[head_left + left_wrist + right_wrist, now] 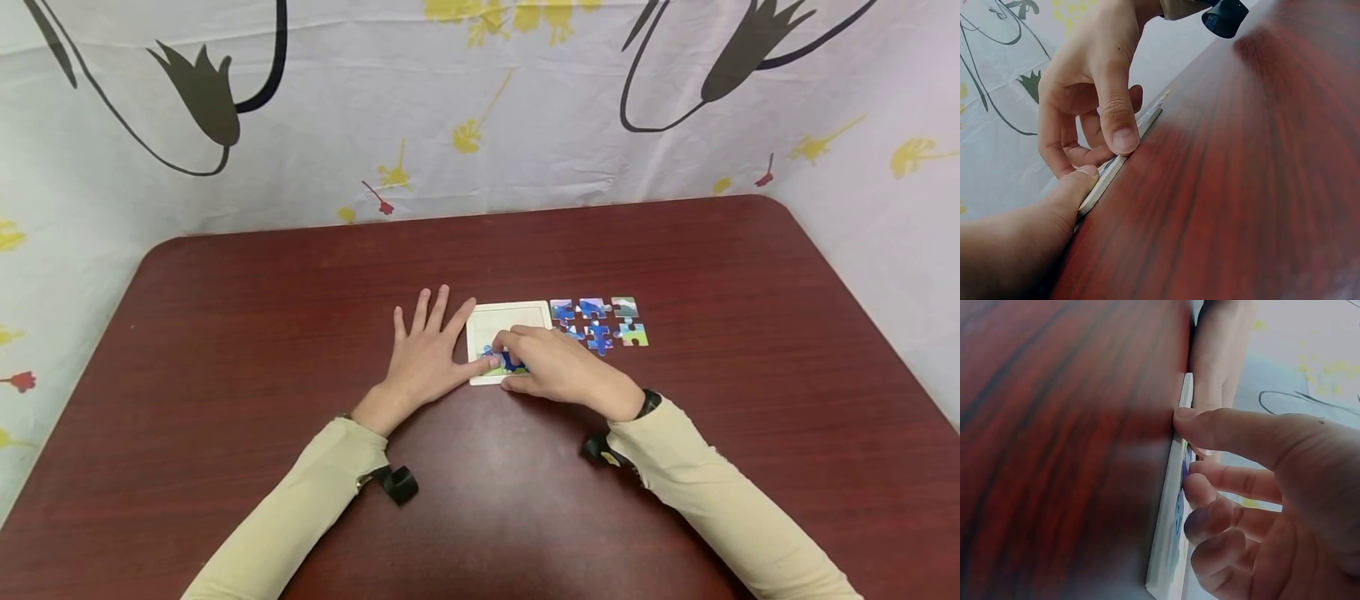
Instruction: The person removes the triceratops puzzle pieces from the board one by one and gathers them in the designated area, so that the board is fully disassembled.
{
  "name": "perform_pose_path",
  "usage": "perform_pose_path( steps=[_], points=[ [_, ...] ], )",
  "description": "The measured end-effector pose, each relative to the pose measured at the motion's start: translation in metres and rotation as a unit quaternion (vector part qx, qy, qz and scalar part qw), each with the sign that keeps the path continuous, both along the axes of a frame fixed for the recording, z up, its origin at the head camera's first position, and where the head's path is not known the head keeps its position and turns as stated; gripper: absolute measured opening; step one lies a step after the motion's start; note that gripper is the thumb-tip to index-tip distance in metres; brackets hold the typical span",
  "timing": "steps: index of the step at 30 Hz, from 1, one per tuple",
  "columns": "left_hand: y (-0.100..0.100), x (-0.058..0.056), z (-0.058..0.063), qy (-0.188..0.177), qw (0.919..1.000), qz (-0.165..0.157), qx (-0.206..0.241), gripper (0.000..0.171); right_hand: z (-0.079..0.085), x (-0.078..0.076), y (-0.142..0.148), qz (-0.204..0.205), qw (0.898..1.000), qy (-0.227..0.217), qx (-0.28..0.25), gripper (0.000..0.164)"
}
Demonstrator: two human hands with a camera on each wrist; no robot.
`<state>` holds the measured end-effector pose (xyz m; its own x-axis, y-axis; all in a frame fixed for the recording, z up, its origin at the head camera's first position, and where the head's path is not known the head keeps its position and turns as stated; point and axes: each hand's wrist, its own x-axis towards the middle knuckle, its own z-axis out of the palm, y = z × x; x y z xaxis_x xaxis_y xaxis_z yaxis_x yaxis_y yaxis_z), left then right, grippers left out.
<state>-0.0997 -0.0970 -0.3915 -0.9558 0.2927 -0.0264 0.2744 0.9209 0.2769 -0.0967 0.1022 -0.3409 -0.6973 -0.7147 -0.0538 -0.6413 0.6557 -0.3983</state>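
A small white puzzle tray (510,317) lies on the table, with blue and green jigsaw pieces (487,363) along its near side. My left hand (423,358) is spread flat at the tray's left, its thumb lying over the near left corner. Over the near right part my right hand (562,367) bends its fingers down onto a blue puzzle piece (512,364), largely hidden beneath them. The right wrist view shows the right thumb (1194,425) against the tray's outer edge (1163,531), with the fingertips on the inner side.
Several loose jigsaw pieces (592,308) lie in two rows just right of the tray, partly behind the right hand. Dark red wood makes up the tabletop (712,292). A patterned white cloth (555,158) hangs behind the far edge.
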Motion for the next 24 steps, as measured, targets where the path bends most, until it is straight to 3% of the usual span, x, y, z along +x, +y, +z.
perform_pose_path(
  steps=[5,10,18,24],
  points=[
    [-0.0006,-0.0001,-0.0003,0.004,1.0,-0.003,0.002,0.09,-0.0036,-0.0033,0.0014,0.003,0.999,-0.034,-0.03,0.028],
    [-0.0013,-0.0002,-0.0023,0.017,0.9998,-0.007,0.0,0.076,-0.0068,-0.0056,0.0022,0.003,0.998,-0.053,-0.044,0.029],
    [-0.0008,0.0,-0.0023,0.024,0.9997,-0.011,0.001,0.055,-0.0069,-0.0057,0.0026,0.0,0.997,-0.055,-0.044,0.031],
    [-0.0005,0.0001,-0.0025,0.027,0.9996,-0.009,-0.001,0.052,-0.0071,-0.0053,0.003,0.002,0.998,-0.05,-0.046,0.031]
  ],
)
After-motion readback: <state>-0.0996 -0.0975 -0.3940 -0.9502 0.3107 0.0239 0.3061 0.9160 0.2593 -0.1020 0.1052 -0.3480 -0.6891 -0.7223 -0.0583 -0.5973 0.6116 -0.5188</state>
